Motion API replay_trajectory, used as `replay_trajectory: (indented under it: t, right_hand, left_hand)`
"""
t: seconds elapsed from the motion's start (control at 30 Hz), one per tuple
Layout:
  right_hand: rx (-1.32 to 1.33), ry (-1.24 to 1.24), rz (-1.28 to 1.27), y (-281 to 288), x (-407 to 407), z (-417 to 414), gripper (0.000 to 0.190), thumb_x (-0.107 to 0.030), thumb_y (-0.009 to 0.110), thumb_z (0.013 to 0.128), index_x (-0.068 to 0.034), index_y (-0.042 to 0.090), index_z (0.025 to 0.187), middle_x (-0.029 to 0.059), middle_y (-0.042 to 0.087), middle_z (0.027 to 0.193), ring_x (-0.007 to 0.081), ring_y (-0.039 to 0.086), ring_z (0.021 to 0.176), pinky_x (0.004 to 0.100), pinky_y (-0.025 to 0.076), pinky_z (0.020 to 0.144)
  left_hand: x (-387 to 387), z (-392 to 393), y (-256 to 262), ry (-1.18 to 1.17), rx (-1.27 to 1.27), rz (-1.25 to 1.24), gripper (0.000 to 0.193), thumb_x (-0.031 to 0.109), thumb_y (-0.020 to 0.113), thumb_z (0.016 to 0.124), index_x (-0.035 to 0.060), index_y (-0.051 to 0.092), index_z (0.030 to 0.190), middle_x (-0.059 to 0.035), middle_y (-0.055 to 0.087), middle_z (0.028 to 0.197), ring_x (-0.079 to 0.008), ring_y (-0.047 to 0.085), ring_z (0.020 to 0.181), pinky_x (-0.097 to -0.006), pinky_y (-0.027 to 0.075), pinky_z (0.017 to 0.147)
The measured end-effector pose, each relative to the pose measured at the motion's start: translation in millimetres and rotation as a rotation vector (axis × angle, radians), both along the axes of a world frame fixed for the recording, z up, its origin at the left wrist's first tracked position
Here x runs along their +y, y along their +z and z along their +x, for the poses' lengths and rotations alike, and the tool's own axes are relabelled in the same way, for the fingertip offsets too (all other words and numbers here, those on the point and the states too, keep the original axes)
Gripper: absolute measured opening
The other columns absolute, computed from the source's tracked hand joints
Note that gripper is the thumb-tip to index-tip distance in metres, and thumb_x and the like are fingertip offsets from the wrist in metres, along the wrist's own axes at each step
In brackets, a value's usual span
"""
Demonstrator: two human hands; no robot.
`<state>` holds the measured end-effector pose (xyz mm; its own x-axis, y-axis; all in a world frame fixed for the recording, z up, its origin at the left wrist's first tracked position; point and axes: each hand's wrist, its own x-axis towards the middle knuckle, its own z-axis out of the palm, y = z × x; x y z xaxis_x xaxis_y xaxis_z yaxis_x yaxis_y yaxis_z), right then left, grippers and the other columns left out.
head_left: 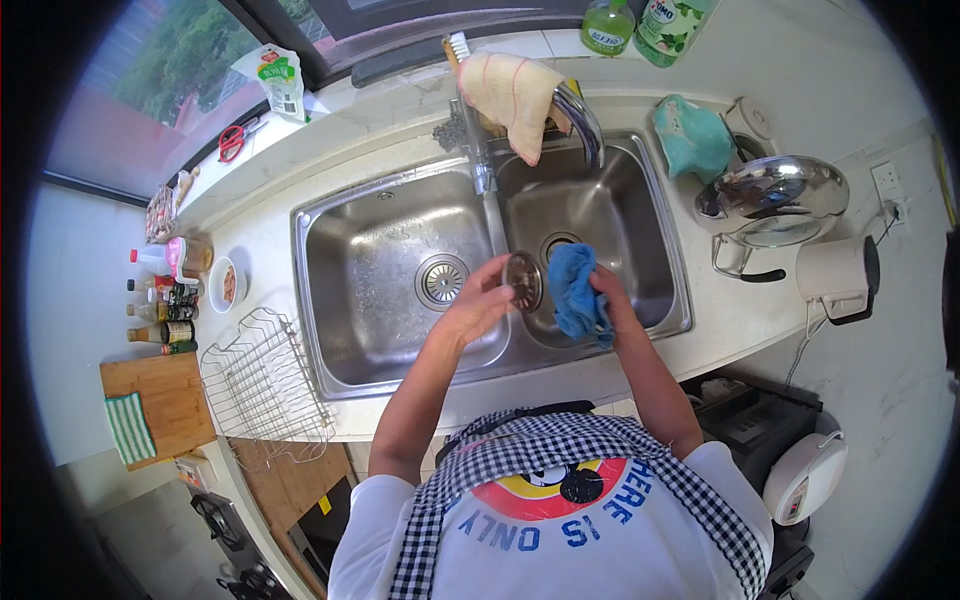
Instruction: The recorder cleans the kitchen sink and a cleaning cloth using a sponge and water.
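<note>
My left hand [480, 298] grips the side of a small round object [523, 282] with a pale rim and a dark brownish face. Whether it is a drain strainer or a little bowl, I cannot tell. Just to its right, my right hand [613, 296] holds a crumpled blue cloth [574, 289]. Both hands are above a stainless steel double sink [491, 371], close to its divider. The drain [561, 246] of the right basin is partly covered by the cloth. A slotted drain strainer [442, 282] sits in the left basin, which has wet spots.
Over the faucet [581, 120] hangs a cream cloth [517, 94]. A wire rack [262, 382] and white bowl [227, 285] stand left, near several bottles [161, 331]. To the right are a lidded steel pan [780, 199] and an electric kettle [834, 274]. Red-handled scissors [234, 142] lie on the sill.
</note>
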<state>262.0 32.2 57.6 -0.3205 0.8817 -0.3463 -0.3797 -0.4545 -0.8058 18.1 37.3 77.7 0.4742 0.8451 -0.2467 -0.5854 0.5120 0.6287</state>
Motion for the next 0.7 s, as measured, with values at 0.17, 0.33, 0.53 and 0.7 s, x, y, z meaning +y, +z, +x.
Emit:
replay_trajectory:
  t: [0.17, 0.33, 0.53, 0.7]
  right_hand:
    - [0.661, -0.038, -0.257, 45, 8, -12, 0.054, -0.041, 0.052, 0.090, -0.002, 0.050, 0.127, 0.0149, 0.059, 0.120, 0.0271, 0.061, 0.103, 0.0403, 0.049, 0.092]
    - [0.433, -0.230, -0.357, -12, 7, 3, 0.050, -0.039, 0.050, 0.091, -0.004, 0.050, 0.126, 0.0131, 0.061, 0.116, 0.0248, 0.061, 0.103, 0.0383, 0.048, 0.093]
    - [-0.042, -0.174, 0.077, 22, 16, -23, 0.034, -0.023, 0.052, 0.090, -0.006, 0.054, 0.119, 0.0106, 0.060, 0.114, 0.0229, 0.059, 0.102, 0.0357, 0.049, 0.088]
    - [-0.833, -0.019, 1.054, 67, 30, -56, 0.028, -0.009, 0.057, 0.082, -0.006, 0.059, 0.110, 0.0109, 0.058, 0.111, 0.0269, 0.058, 0.098, 0.0357, 0.049, 0.082]
  left_hand:
    - [-2, -13, -3, 0.012, -0.152, -0.004, 0.065, 0.032, 0.073, 0.078, 0.0044, 0.044, 0.129, -0.0189, 0.052, 0.128, -0.0234, 0.058, 0.108, -0.0353, 0.050, 0.090]
    - [2, -18, -18, 0.028, -0.192, -0.042, 0.069, 0.044, 0.068, 0.081, 0.0070, 0.040, 0.133, -0.0197, 0.051, 0.130, -0.0253, 0.057, 0.111, -0.0389, 0.050, 0.091]
    - [10, -17, -10, 0.007, -0.216, -0.023, 0.084, 0.045, 0.071, 0.078, 0.0077, 0.030, 0.142, -0.0170, 0.050, 0.130, -0.0303, 0.057, 0.111, -0.0429, 0.052, 0.087]
    - [13, -21, -8, -0.074, -0.106, 0.048, 0.073, 0.037, 0.069, 0.082, 0.0055, 0.035, 0.138, -0.0140, 0.054, 0.126, -0.0275, 0.058, 0.109, -0.0435, 0.052, 0.087]
